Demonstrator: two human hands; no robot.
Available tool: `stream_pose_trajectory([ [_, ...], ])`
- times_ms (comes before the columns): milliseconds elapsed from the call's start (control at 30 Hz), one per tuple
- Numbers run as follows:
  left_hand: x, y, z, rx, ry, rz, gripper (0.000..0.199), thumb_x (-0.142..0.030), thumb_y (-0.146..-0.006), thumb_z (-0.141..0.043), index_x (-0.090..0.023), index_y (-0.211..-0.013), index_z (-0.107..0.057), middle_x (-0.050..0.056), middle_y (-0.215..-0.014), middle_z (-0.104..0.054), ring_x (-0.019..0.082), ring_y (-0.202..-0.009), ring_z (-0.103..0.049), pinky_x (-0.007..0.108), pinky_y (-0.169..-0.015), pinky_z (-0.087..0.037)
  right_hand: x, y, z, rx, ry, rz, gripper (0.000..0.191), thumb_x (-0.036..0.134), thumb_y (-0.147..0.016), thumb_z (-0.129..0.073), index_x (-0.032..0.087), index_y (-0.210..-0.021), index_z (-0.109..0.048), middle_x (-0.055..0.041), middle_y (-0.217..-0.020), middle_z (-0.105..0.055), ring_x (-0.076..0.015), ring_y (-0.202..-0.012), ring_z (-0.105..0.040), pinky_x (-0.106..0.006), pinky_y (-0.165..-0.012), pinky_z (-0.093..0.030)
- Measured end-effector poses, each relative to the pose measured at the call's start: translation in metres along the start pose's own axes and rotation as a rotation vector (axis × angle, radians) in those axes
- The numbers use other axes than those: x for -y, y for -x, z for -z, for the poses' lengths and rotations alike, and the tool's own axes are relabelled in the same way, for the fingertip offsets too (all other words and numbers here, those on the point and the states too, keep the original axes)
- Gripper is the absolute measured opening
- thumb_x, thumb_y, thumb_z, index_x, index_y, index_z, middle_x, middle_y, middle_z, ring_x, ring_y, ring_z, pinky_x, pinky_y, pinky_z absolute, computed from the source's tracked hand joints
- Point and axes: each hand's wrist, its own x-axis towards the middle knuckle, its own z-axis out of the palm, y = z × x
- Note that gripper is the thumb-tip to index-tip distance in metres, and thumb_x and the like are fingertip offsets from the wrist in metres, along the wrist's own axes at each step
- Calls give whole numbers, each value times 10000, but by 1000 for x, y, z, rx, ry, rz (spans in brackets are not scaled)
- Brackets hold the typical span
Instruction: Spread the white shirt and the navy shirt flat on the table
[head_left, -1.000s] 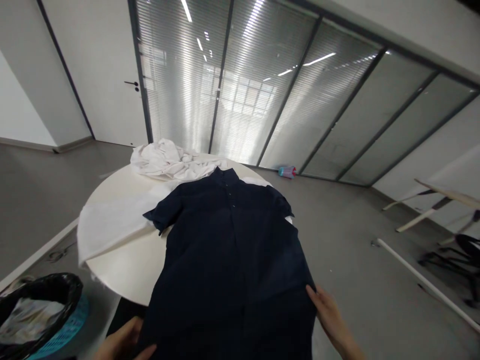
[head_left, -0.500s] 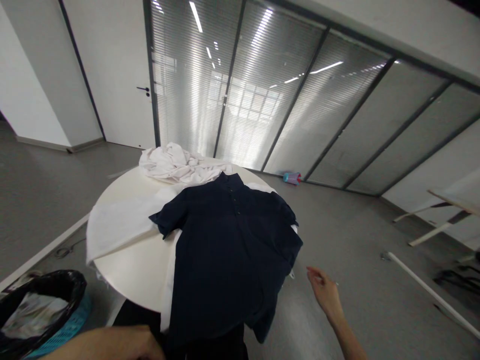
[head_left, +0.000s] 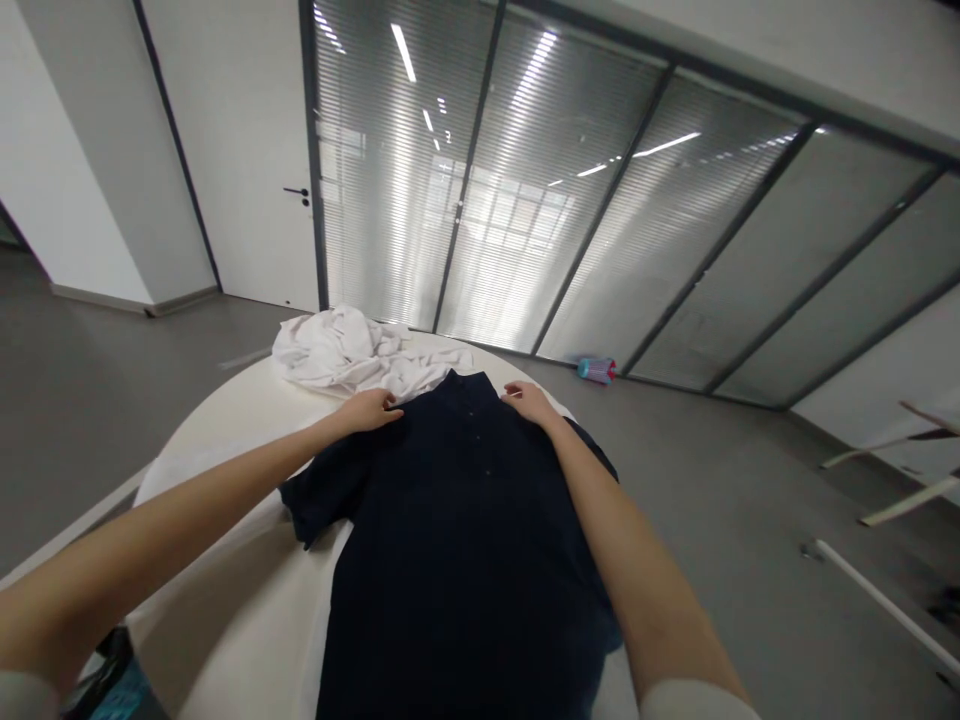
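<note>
The left hand [head_left: 367, 410] and right hand [head_left: 529, 402] lie flat on the shoulders of a navy shirt [head_left: 457, 540], either side of its collar, their fingers [head_left: 391, 412] pressed together and pinching nothing. The shirt lies spread, buttons up, on a round white table [head_left: 225, 620], its lower part reaching out of view, just beside a crumpled white cloth [head_left: 337, 350] at the far rim.

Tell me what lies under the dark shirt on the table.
The dark shirt lies on a round white table, with a white cloth showing along its edge. Whatever lies beneath the shirt's middle is covered and cannot be seen.
</note>
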Motion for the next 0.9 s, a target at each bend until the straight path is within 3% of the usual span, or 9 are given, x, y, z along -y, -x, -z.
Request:
stream_pose_trajectory([
  [133, 11, -24, -14, 55, -173, -17, 311, -371, -800, -678, -148, -1011, -723, 106, -934, -735, 299, -920, -685, 332, -776, -495, 7, -39, -40, -16, 65, -97, 406, 380, -930, -612, 112, -1235, -640, -176, -1219, -662, -266, -1122, -623, -350, -949, -465],
  [300, 27, -27, -21, 35, -184, -56, 317, -407, -760, -666, -163, -950, -738, 123, -973, -729, 310, -943, -677, 348, -813, -504, -4, -42, -68, -77, 101, -165, 351, 431, -965, -539, 198, -1213, -626, -140, -1226, -631, -305, -1175, -564, -432, -961, -440],
  [433, 32, -22, -17, 35, -59, -6, 534, -412, -681, -722, -102, -1114, -686, 163, -1105, -710, 342, -1031, -661, 369, -877, -507, -14, -31, -79, -225, 67, -36, 279, 335, -978, -494, 191, -1208, -561, -120, -1158, -622, -265, -1117, -562, -406, -955, -443],
  [533, 38, -12, -9, 178, 97, 5, 477, -453, -687, -700, -116, -1024, -706, 119, -1028, -736, 341, -1007, -670, 380, -881, -515, -18, -25, -85, -395, 36, 108, 219, 280, -974, -457, 170, -1137, -553, -139, -1120, -597, -266, -1076, -551, -403, -946, -447],
  [633, 46, 2, -3, 316, 296, -95, 474, -456, -692, -686, -148, -1053, -697, 73, -1033, -742, 309, -1011, -673, 371, -900, -526, -18, -22, -86, -559, 26, 223, 211, 268, -984, -415, 165, -1103, -555, -165, -1150, -560, -278, -1092, -526, -421, -965, -434],
  [700, 52, 13, -1, 260, 360, -158, 566, -419, -671, -698, -167, -1177, -652, 81, -1174, -708, 302, -1107, -642, 381, -987, -496, -17, -20, -83, -627, 39, 262, 226, 275, -992, -404, 161, -1109, -561, -179, -1177, -542, -285, -1118, -515, -430, -984, -422],
  [800, 56, 23, 2, 136, 367, -143, 641, -444, -673, -691, -182, -1252, -604, 112, -1300, -641, 313, -1198, -600, 407, -1058, -449, -13, -17, -76, -560, 95, 217, 241, 294, -1001, -416, 156, -1139, -558, -185, -1191, -545, -285, -1144, -519, -415, -1002, -409],
  [900, 60, 27, 5, 140, 345, -57, 640, -541, -676, -693, -179, -1200, -628, 115, -1199, -680, 320, -1128, -637, 397, -977, -496, -7, -16, -70, -292, 158, 94, 215, 274, -1017, -403, 179, -1175, -515, -148, -1152, -609, -256, -1080, -583, -355, -928, -439],
])
